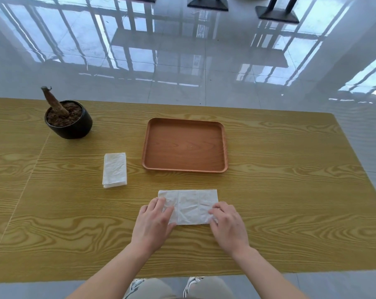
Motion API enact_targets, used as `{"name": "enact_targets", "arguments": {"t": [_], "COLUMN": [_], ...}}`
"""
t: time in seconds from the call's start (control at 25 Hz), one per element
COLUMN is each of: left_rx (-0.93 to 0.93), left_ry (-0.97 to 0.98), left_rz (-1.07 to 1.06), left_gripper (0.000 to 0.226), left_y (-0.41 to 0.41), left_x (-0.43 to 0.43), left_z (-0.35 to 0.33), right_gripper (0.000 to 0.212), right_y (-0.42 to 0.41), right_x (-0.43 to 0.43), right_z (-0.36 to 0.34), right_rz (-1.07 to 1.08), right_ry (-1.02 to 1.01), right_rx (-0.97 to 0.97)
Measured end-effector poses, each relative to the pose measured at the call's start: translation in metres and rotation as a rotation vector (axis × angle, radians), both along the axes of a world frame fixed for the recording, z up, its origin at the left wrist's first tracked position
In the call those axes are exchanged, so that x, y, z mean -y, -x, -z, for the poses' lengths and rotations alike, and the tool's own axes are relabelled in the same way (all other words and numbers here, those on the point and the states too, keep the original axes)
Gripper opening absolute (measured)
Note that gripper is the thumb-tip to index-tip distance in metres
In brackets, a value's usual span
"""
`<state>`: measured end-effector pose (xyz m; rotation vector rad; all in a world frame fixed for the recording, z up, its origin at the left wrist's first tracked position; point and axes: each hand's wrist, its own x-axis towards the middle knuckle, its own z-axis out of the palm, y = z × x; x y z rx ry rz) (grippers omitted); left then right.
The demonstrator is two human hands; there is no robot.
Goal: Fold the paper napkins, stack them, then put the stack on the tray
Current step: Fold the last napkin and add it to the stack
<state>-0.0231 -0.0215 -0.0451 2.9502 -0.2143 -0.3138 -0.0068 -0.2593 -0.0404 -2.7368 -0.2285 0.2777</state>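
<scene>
A white paper napkin [188,207] lies spread flat on the wooden table near the front edge, with crease lines across it. My left hand [153,222] rests on its left near part with fairly straight fingers and covers that corner. My right hand [227,223] has curled fingers that pinch the napkin's right near corner. A stack of folded white napkins [115,170] lies to the left, apart from both hands. Beyond the spread napkin sits the brown wooden tray [224,147], with nothing in it.
A black pot [75,128] of soil with a cut brown stem stands at the table's back left. The yellow wooden table [290,190] ends just beyond the tray, over a glossy tiled floor. My knees and shoes show below the front edge.
</scene>
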Motion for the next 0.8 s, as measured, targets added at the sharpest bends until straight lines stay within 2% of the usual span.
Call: {"name": "enact_targets", "arguments": {"t": [0.08,0.2,0.32,0.4,0.64,0.8], "left_rx": [-0.003,0.001,-0.001,0.006,0.023,0.016], "left_ry": [-0.002,-0.018,-0.022,-0.016,0.024,0.047], "left_rz": [-0.005,-0.002,-0.005,-0.001,0.014,0.023], "left_gripper": [0.043,0.041,0.042,0.042,0.041,0.049], "left_y": [-0.001,0.001,0.001,-0.001,-0.001,0.007], "left_x": [0.0,0.002,0.004,0.003,-0.003,-0.005], "left_z": [0.0,0.002,0.002,0.001,0.003,0.007], "right_gripper": [0.022,0.033,0.039,0.036,0.026,0.02], "right_y": [-0.006,-0.014,-0.012,-0.009,-0.013,-0.012], "right_x": [0.0,0.001,-0.011,-0.021,-0.026,-0.023], "right_z": [-0.002,-0.002,-0.001,0.0,-0.004,-0.003], "right_rz": [0.208,0.45,0.447,0.456,0.744,0.845], "right_ry": [-0.055,-0.071,-0.005,-0.026,-0.314,-0.547], "right_rx": [-0.027,-0.17,-0.233,-0.235,-0.373,-0.4]}}
